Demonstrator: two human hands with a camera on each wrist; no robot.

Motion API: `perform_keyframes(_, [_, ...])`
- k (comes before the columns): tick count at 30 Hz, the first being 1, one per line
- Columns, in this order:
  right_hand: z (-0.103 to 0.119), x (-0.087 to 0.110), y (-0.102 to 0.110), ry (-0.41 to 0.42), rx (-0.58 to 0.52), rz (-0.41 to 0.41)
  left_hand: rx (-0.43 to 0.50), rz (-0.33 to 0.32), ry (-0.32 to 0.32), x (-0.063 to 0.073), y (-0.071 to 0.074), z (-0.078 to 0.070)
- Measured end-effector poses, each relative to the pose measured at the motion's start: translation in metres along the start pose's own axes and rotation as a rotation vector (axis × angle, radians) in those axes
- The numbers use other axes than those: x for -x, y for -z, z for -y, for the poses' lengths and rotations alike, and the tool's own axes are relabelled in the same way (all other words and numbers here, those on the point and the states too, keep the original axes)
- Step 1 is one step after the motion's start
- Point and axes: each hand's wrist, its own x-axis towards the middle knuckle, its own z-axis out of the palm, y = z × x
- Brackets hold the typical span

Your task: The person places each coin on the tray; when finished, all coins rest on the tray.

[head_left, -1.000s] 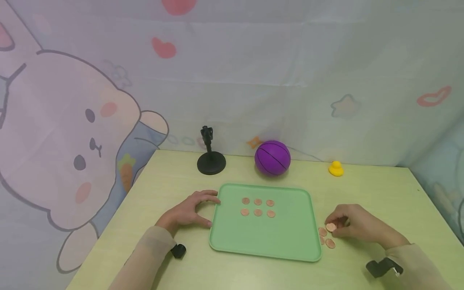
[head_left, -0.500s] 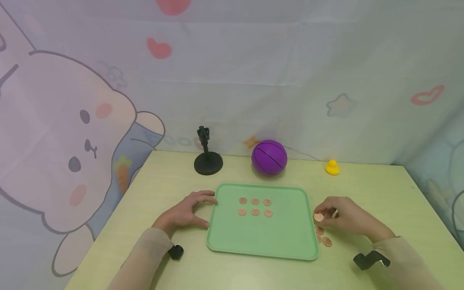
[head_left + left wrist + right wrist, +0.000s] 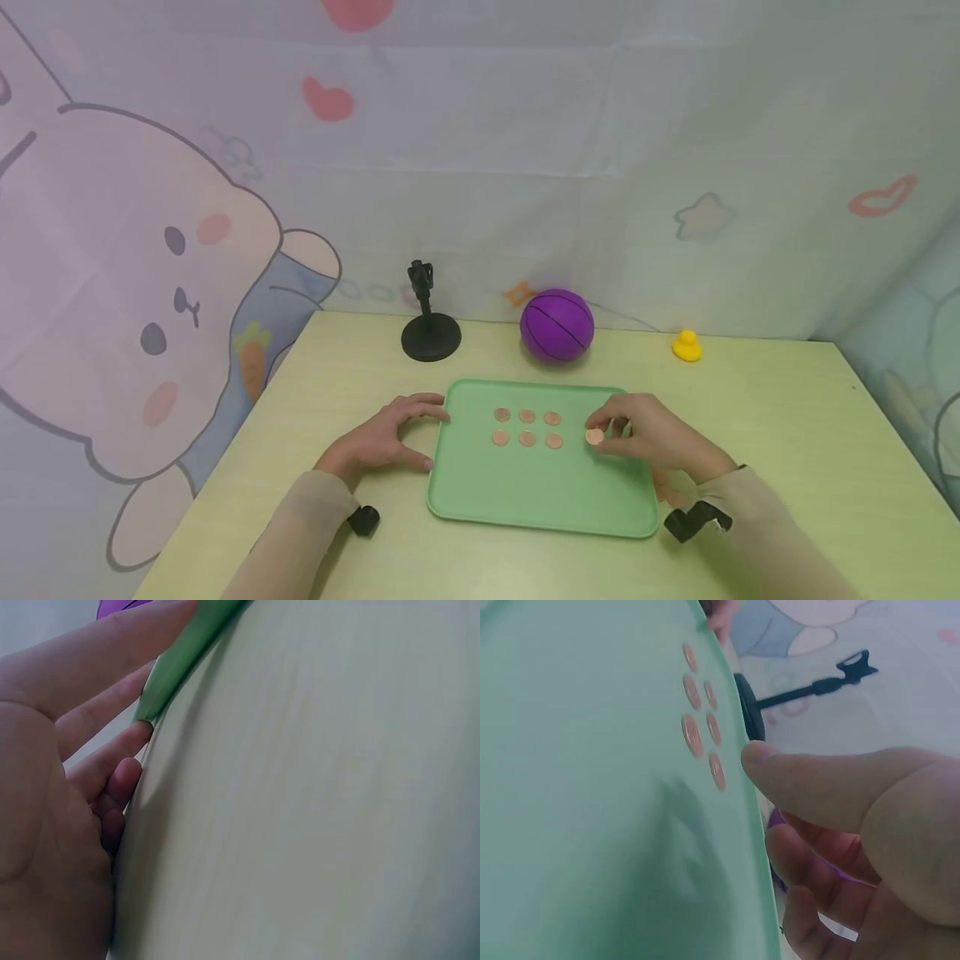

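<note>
A copper-coloured coin [image 3: 595,436] is pinched between thumb and fingers of my right hand [image 3: 645,429], above the right part of the green tray [image 3: 555,500]. That coin cannot be made out in the right wrist view, where the right hand [image 3: 870,832] hangs over the tray. On the tray lie several like coins [image 3: 527,438] in two rows of three, left of the held one. My left hand [image 3: 386,435] rests at the tray's left edge, thumb and fingertips touching the rim, fingers spread. In the left wrist view the left hand [image 3: 52,765] is beside the tray rim.
More coins [image 3: 672,497] lie on the table by the tray's right edge, partly hidden by my right wrist. Behind the tray stand a black stand [image 3: 431,337], a purple ball [image 3: 557,327] and a yellow rubber duck [image 3: 687,346]. A printed cloth [image 3: 480,167] hangs behind the table.
My right hand has lifted a coin from the group right of the tray and carried it left over the tray. The left hand keeps its place at the rim.
</note>
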Motion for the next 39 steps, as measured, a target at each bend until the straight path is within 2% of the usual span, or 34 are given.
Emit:
perform_keyframes(13, [0.037, -0.05, -0.047, 0.077, -0.01, -0.006, 0.008, -0.001, -0.01, 0.0, 0.0, 0.0])
perform_keyframes(19, [0.052, -0.066, -0.066, 0.089, 0.009, -0.006, -0.001, 0.003, -0.019, -0.001, -0.001, 0.001])
perform_keyframes(28, [0.061, -0.075, -0.085, 0.078, 0.147, 0.041, -0.012, 0.009, -0.012, -0.001, 0.001, 0.0])
perform_keyframes(39, [0.067, -0.076, -0.093, 0.054, 0.207, 0.052, -0.01, 0.005, -0.008, -0.002, 0.001, -0.001])
